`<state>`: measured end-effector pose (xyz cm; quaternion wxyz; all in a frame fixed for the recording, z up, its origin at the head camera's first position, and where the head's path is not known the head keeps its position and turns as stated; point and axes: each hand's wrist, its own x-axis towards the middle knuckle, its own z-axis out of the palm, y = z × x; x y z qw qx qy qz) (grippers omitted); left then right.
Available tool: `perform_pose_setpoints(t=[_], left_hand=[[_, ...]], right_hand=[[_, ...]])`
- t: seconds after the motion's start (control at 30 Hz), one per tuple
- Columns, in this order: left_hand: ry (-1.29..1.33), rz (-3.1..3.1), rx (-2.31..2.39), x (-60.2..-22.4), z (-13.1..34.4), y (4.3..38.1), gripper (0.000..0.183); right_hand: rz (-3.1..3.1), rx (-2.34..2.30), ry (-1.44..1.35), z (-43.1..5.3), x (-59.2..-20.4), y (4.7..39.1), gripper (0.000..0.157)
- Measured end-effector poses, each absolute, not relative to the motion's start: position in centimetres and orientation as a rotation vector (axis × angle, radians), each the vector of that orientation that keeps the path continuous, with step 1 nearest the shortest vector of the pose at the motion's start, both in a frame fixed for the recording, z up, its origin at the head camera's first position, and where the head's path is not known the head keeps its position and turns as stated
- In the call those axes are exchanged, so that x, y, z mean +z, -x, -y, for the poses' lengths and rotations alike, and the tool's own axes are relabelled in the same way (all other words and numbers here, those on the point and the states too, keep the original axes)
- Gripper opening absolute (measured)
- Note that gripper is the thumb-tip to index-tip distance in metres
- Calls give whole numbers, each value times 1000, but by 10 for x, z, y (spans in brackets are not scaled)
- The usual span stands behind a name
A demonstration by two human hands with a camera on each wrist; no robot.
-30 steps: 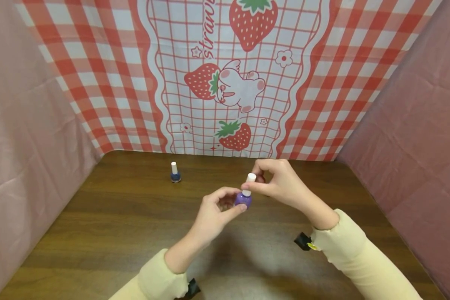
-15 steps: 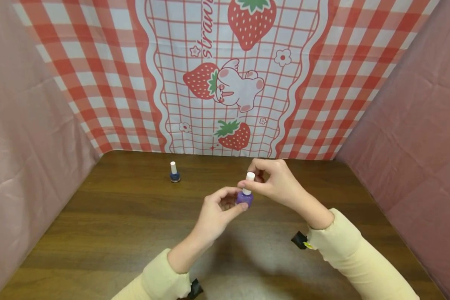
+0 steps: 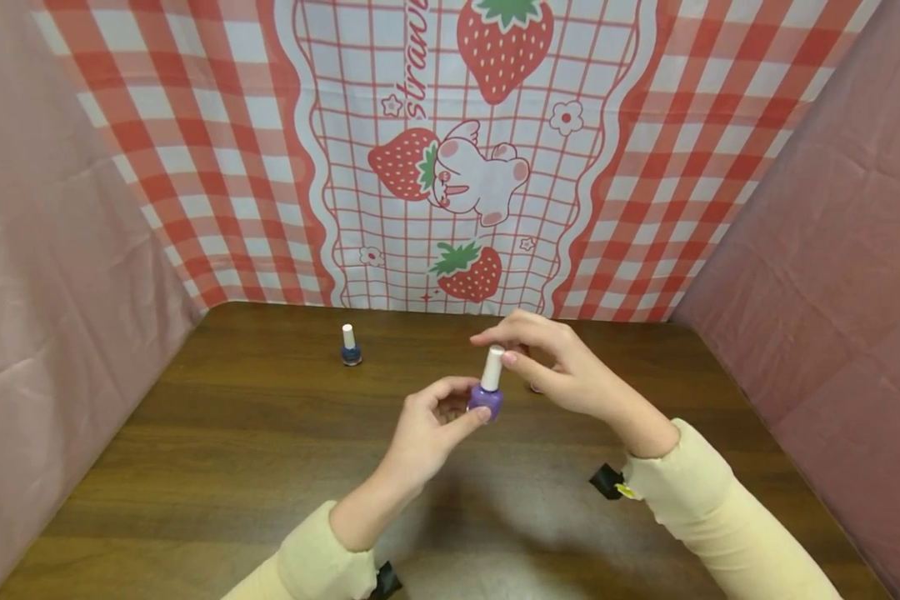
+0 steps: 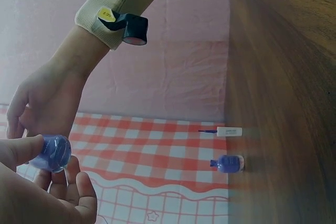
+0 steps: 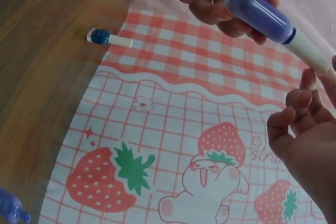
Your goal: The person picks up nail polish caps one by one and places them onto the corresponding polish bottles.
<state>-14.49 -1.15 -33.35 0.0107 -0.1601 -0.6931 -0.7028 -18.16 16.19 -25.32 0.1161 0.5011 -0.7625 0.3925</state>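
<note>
Purple bottle (image 3: 487, 400) in left grip (image 3: 423, 429), thumb (image 3: 468, 423) hiding part; right grip (image 3: 566, 367) loose at cap (image 3: 492, 370).

The held bottle (image 3: 490, 397) was below the head view's centre, over the counter (image 3: 217, 442); another bottle (image 3: 351, 354) stood to its left, before the hanging cloth (image 3: 487, 175).

The right hand (image 3: 562, 367) has loosened from the cap (image 3: 492, 371): its thumb, earlier across the cap's front, now lies at the cap's upper right, and its forefinger straightens above the cap's top. The cap's whole front, partly covered before, now shows.
</note>
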Motion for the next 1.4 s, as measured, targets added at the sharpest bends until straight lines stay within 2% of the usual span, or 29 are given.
perform_pose_setpoints(t=[0.17, 0.7, 1.1, 1.3, 1.4], left_hand=[[512, 2156, -2199, -349, 12, 154, 32], [492, 2163, -2219, -347, 11, 152, 31], [513, 2144, -2213, -352, 9, 155, 29], [503, 2123, -2225, -352, 10, 155, 30], [484, 2121, -2224, -351, 11, 155, 31]], right_hand=[[2183, 1127, -1522, -163, -254, 183, 32], [2326, 1112, -1343, -162, -255, 184, 16], [2414, 1109, -1236, -157, -255, 185, 20], [2455, 1106, -1217, -157, -253, 181, 13], [2446, 1118, -1242, -158, -253, 180, 21]])
